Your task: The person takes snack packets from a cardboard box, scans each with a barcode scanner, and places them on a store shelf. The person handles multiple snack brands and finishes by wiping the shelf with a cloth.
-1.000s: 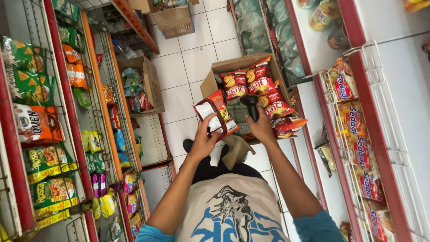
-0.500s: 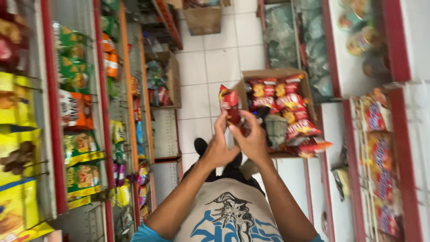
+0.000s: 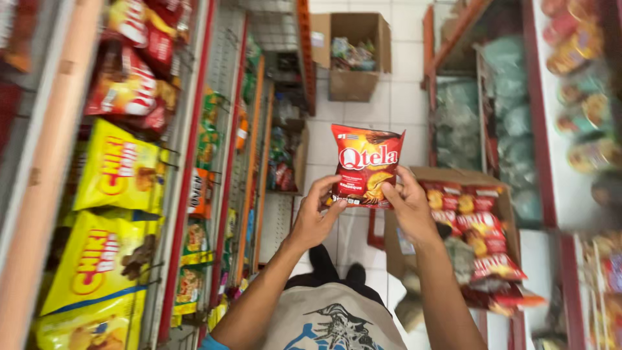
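Pinching red snack bag (image 3: 365, 164), left hand (image 3: 315, 217), right hand (image 3: 409, 209)

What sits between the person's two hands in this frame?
In the head view, a red snack bag is held upright between the left hand and right hand, each gripping a bottom corner.

Single head view, steep downward, close over aisle floor (image 3: 395, 97)

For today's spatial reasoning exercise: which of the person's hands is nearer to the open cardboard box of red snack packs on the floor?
Right. The right hand grips the held red snack bag just above the box; the left hand holds the bag's far side.
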